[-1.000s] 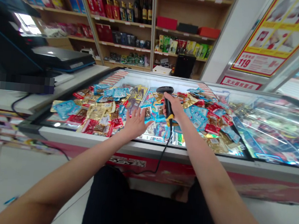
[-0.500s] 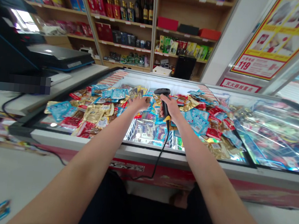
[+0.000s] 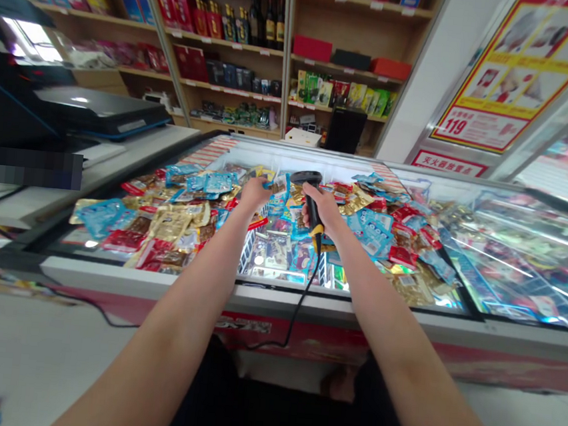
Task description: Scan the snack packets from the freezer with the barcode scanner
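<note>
The small blue packet [image 3: 281, 184] is at the tips of the person's left hand [image 3: 255, 194], pinched, as it seems to me, by its edge between thumb and fingers almost closed together; how the lower fingers bend I cannot tell, because the back of the hand hides them. Just to the right of these fingertips, apart from the packet, is the black scanner [image 3: 313, 211]; the fingers of the right hand [image 3: 327, 208] are wrapped around its handle, with the thumb up near its head. I think the packet is best held flat toward the scanner's head, its printed side smooth and not covered by the thumb; a small tilt of the left wrist could help if the shiny plastic throws back light. The right fingers would do well to hold quietly, so that the left ones find the good distance. Below the right fingers, the cord [image 3: 302, 295] hangs in front of the freezer [image 3: 122, 276] and should keep some slack. To the left of the left fingers lies a heap of packets [image 3: 175, 219], and to the right of the right fingers another heap [image 3: 370, 227]. Farther beyond both hands stand the shelves [image 3: 352, 25].
</note>
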### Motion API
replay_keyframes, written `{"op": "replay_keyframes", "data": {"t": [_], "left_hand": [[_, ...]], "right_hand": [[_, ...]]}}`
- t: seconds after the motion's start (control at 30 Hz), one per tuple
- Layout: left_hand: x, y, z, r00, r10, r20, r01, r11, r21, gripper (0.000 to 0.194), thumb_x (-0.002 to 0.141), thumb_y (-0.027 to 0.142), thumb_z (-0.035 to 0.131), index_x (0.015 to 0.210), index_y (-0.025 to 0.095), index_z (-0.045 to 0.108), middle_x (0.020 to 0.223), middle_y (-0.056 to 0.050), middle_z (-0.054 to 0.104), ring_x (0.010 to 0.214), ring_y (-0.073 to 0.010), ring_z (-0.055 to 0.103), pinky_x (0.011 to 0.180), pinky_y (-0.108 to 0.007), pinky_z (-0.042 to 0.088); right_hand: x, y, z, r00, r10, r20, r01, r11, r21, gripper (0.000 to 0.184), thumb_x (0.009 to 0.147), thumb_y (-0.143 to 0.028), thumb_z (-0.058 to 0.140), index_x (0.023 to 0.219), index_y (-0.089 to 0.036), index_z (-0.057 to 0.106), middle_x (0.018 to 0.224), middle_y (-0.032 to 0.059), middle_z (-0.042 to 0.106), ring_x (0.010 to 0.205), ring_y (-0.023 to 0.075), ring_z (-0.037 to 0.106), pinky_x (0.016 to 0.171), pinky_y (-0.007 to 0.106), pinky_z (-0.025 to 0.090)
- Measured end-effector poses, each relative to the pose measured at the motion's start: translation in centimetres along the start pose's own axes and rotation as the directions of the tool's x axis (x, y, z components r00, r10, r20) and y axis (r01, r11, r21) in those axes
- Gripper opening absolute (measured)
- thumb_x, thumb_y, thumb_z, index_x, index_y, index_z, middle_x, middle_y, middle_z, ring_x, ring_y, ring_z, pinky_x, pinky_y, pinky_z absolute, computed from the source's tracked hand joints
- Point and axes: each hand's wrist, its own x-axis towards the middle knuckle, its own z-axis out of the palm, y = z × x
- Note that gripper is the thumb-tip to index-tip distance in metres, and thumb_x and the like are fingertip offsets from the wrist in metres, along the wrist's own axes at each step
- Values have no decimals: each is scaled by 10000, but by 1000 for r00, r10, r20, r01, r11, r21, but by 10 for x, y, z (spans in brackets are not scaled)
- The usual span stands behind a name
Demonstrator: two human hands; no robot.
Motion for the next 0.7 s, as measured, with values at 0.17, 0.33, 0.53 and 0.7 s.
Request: {"op": "replay_keyframes", "data": {"t": [0.17,0.33,0.53,0.7], "left_hand": [[-8,18,-11,998,-43,-35,38,992,-116,301,733,305,688,977,154,779,823,-47,730,850,-250,677,754,-323,504],[-11,21,-13,996,-55,-73,41,983,-178,185,709,329,675,793,172,727,729,-20,673,781,-218,634,696,-293,464],[-11,18,-13,993,-72,-94,54,981,-188,209,713,316,667,849,173,736,785,-29,707,820,-218,642,717,-284,467],[-13,19,-14,993,-72,-88,55,983,-176,246,722,303,662,898,163,762,801,-29,728,840,-226,656,743,-285,483]], "right_hand": [[-3,-2,-2,1000,-12,6,12,1000,-9,363,957,-520,740,862,-222,556,487,-28,609,341,129,548,323,210,427],[-4,-3,-3,1000,4,17,-4,1000,3,401,943,-569,745,876,-219,561,485,-26,613,332,125,531,326,215,431],[-9,-4,-3,999,30,27,-30,999,10,384,974,-555,707,867,-215,565,479,-18,612,332,127,530,316,212,421],[-12,-6,-1,998,53,20,-53,999,10,406,962,-580,717,861,-218,564,475,-16,610,325,129,525,309,214,411]]}}
